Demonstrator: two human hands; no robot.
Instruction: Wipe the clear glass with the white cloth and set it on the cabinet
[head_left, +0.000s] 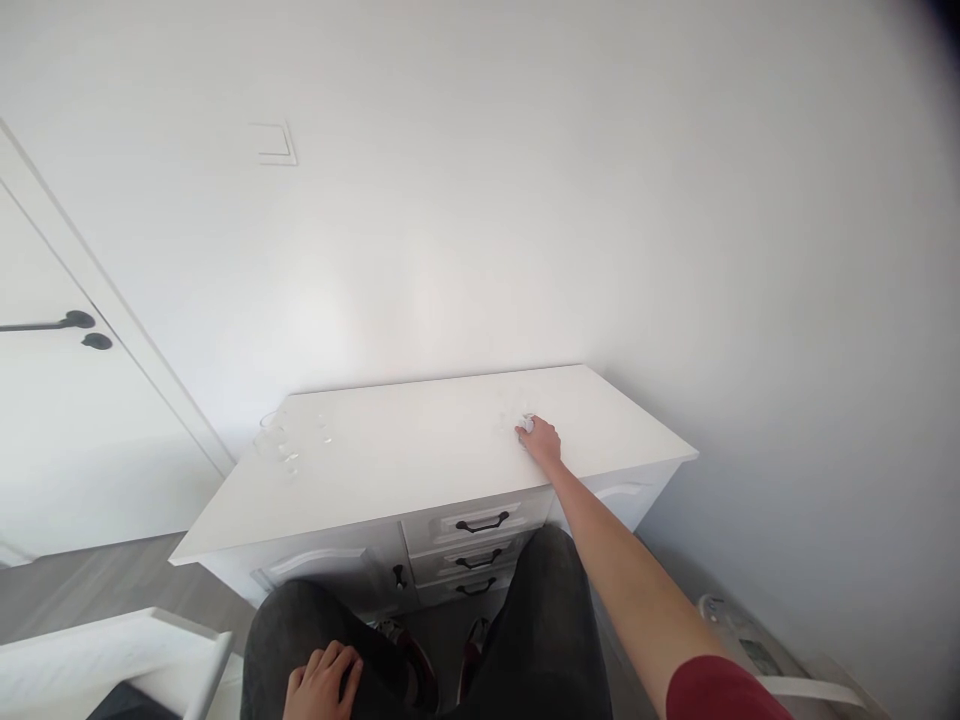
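Observation:
My right hand [540, 440] reaches over the white cabinet top [420, 450], its fingers closed around a small clear, glass-like object [526, 424]. That object is see-through and partly covered by the fingers, so its exact kind is unclear. On my left thigh rests my left hand [324, 682], fingers loosely bent and slightly apart, holding nothing. Toward the left end of the cabinet top stands a clear glass-like item [271, 442], its outline faint against the white surface, with small bright glints beside it.
Drawers with a black handle [482, 522] face my knees. A white door with a black lever [75, 320] is at the left. A white furniture edge [112, 640] sits at lower left, and a pale item with a strap [814, 688] at lower right.

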